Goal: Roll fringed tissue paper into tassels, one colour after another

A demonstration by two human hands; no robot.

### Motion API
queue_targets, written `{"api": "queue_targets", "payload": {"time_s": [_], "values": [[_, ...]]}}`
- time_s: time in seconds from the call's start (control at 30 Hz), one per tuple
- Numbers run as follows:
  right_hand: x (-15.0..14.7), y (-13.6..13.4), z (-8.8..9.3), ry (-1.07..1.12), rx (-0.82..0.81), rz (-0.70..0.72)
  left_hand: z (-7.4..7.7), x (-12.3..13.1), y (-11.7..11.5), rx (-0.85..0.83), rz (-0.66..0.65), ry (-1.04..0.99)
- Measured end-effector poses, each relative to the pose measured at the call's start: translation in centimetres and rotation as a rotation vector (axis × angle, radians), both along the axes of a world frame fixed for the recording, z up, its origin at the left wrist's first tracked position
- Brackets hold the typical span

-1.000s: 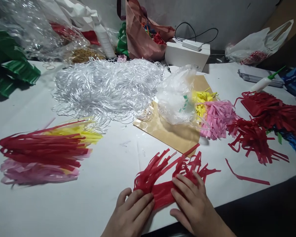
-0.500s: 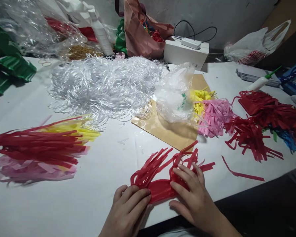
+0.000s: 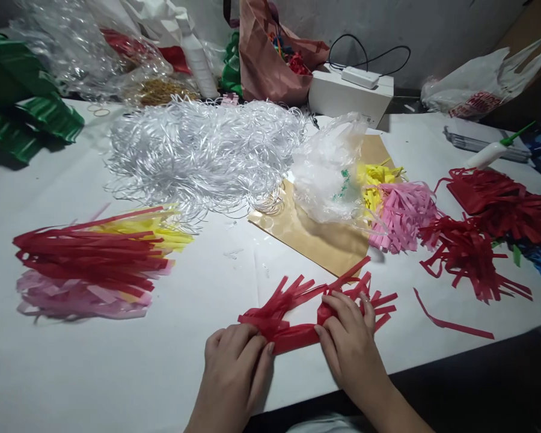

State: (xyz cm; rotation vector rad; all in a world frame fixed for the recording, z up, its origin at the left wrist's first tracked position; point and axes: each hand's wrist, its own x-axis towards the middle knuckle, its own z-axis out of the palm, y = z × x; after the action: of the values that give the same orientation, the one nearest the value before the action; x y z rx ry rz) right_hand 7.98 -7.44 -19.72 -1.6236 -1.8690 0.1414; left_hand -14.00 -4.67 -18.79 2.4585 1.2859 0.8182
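A strip of red fringed tissue paper [image 3: 297, 338] lies near the table's front edge, with its cut strands pointing away from me. My left hand [image 3: 237, 364] is closed over the paper's left end, fingertips pressed down on the uncut band. At the other end, my right hand [image 3: 350, 340] pinches the band with bent fingers, and red strands stick out beyond it. The paper under both palms is hidden. To the right lies a loose red paper strip [image 3: 451, 325], apart from my hands.
Layered red tissue fringe [image 3: 90, 255] lies on the left. Behind are white cord [image 3: 202, 156], brown cardboard [image 3: 311, 240] and a clear plastic bag [image 3: 327, 180]. Pink fringe [image 3: 406, 216], dark red fringe [image 3: 475, 255] and a glue bottle [image 3: 487, 155] occupy the right.
Both hands have shifted slightly away from me with the red paper's band. My right thumb has come in against the paper. The left strands lie lower, and the view has turned slightly left.
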Motion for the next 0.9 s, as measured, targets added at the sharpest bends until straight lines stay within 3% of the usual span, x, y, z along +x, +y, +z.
{"api": "queue_targets", "payload": {"time_s": [0.17,0.33,0.43,0.53,0.67,0.77,0.9], "values": [[-0.6,0.4,-0.4,-0.023,0.012,-0.070,-0.2,0.5,0.1,-0.009,0.093,0.056],[0.0,0.4,0.5,-0.056,0.118,-0.120,-0.3,1.0,0.3,-0.021,0.134,0.119],[0.1,0.1,0.8,-0.079,0.224,0.118,-0.2,1.1,0.5,-0.030,0.140,0.130],[-0.4,0.0,0.4,-0.115,0.203,0.337,-0.1,0.9,0.7,-0.060,0.137,0.135],[-1.0,0.1,-0.5,-0.139,0.143,0.379,0.3,0.5,0.2,0.024,0.131,0.038],[-1.1,0.0,-0.5,-0.079,0.134,0.377,0.5,0.8,-0.6,0.109,0.002,-0.076],[-0.9,-0.4,0.4,-0.011,0.111,0.366,0.1,1.6,-1.2,0.064,-0.103,-0.057]]}}
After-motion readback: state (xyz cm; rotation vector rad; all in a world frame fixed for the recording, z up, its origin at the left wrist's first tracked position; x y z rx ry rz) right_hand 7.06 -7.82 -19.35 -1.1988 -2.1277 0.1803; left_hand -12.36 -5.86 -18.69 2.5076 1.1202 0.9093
